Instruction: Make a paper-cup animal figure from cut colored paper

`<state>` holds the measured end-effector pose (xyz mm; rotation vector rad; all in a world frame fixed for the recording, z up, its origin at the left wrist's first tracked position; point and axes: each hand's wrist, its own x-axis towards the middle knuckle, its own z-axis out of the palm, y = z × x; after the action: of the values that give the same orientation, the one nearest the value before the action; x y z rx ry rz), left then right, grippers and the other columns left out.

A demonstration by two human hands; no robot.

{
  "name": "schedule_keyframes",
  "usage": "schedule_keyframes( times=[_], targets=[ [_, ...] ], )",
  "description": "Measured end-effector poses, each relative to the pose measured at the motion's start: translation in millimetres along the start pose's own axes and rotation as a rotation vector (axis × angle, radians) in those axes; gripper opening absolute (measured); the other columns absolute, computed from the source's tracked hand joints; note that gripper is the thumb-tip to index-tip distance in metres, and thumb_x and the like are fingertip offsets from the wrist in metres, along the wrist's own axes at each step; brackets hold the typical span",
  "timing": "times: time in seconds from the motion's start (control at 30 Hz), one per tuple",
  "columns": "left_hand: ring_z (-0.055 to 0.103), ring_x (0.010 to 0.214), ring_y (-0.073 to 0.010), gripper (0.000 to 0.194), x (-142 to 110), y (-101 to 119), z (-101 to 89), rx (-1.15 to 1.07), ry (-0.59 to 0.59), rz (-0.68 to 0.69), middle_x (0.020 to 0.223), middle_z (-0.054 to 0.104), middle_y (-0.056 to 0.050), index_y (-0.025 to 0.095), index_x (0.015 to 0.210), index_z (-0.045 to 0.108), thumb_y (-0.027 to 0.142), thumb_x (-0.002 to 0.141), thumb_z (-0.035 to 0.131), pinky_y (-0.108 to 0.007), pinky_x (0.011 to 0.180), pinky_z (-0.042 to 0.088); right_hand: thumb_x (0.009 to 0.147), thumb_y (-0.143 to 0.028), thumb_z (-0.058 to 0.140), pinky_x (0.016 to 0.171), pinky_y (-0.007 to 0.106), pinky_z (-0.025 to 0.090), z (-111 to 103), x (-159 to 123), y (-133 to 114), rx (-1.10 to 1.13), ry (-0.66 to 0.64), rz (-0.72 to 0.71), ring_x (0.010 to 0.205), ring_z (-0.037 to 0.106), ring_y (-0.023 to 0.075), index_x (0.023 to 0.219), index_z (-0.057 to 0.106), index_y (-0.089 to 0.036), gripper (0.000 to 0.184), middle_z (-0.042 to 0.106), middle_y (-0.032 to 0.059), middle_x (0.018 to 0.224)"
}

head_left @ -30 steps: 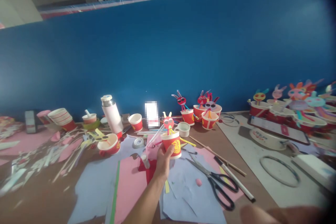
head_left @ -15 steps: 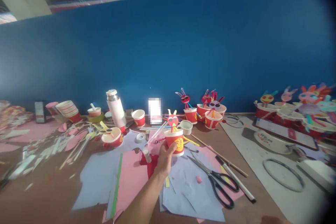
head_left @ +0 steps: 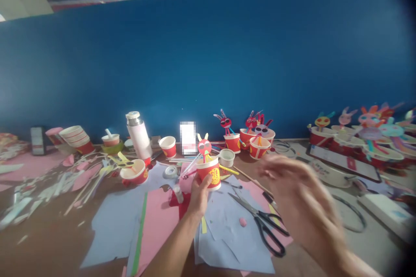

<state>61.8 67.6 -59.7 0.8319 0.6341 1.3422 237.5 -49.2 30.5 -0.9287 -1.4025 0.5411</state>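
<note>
One grip, made by the left hand [head_left: 199, 194], is closed around the lower left side of a red paper cup [head_left: 213, 173], with the thumb beside its yellow print. The cup is upright, and above its round white rim rises a flat red figure [head_left: 204, 149] with yellow ears. I cannot tell if its base touches the desk [head_left: 52, 246]. An open gap separates the cup from the right hand [head_left: 300, 197], which is blurred, with fingers bent; if its grip is wide or narrow, I cannot tell. In this gap, scissors [head_left: 256, 213] point their metal blades toward the cup, while their black loops lie near the right hand. Under them are thin bluish sheets [head_left: 227, 246] with uneven edges. To the left lies a pink sheet [head_left: 159, 229], bordered by a green strip [head_left: 139, 233]. Farther back, a smooth white flask [head_left: 139, 136] and more red cups [head_left: 232, 143] stand before a flat blue panel [head_left: 195, 52], which limits the space behind.
</note>
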Motion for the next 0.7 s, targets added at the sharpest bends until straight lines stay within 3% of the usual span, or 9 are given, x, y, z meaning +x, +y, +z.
schedule_keyframes(
  times=[0.1,0.17,0.37,0.5,0.7],
  targets=[
    [0.062,0.098,-0.0240,0.046,-2.0,1.6,2.5,-0.026,0.005,-0.006,0.104,0.067,-0.010,0.017,0.116,0.055,0.031,0.074,0.068,-0.037,0.088,0.045,0.087,-0.038,0.051,0.071,0.027,0.050,6.8,41.3,25.7,-0.028,-0.073,0.322,0.086,0.062,0.0188,0.101,0.061,-0.023,0.023,0.066,0.0041,0.095],
    [0.062,0.098,-0.0233,0.048,-4.7,2.2,4.2,-0.024,0.015,-0.023,0.104,0.067,-0.008,0.019,0.117,0.054,0.029,0.073,0.068,-0.035,0.087,0.045,0.084,-0.045,0.052,0.071,0.027,0.049,4.2,47.9,50.0,-0.072,-0.096,0.418,0.083,0.062,0.0195,0.096,0.062,-0.020,0.030,0.067,0.0049,0.090],
    [0.063,0.096,-0.0221,0.051,-9.0,0.7,4.1,0.019,-0.039,-0.083,0.106,0.067,-0.008,0.021,0.125,0.048,0.028,0.077,0.065,-0.031,0.082,0.047,0.082,-0.049,0.050,0.067,0.030,0.048,1.5,35.0,104.1,-0.091,-0.182,0.449,0.075,0.061,0.0206,0.096,0.066,-0.014,0.041,0.068,0.0071,0.077],
    [0.062,0.096,-0.0244,0.056,-5.6,1.0,-0.2,0.085,-0.070,-0.081,0.106,0.066,-0.010,0.018,0.127,0.046,0.027,0.076,0.066,-0.035,0.084,0.047,0.080,-0.042,0.053,0.059,0.026,0.045,8.1,33.9,111.2,-0.085,-0.260,0.455,0.060,0.057,0.0158,0.079,0.068,-0.015,0.031,0.065,0.0022,0.063],
    [0.060,0.101,-0.0273,0.055,-2.1,15.1,-4.3,0.178,-0.141,-0.115,0.108,0.066,-0.012,0.015,0.121,0.053,0.027,0.070,0.071,-0.038,0.089,0.044,0.079,-0.035,0.052,0.053,0.024,0.041,10.9,26.3,118.1,-0.114,-0.277,0.459,0.053,0.053,0.0129,0.077,0.068,-0.015,0.025,0.062,-0.0006,0.057]
  ],
)
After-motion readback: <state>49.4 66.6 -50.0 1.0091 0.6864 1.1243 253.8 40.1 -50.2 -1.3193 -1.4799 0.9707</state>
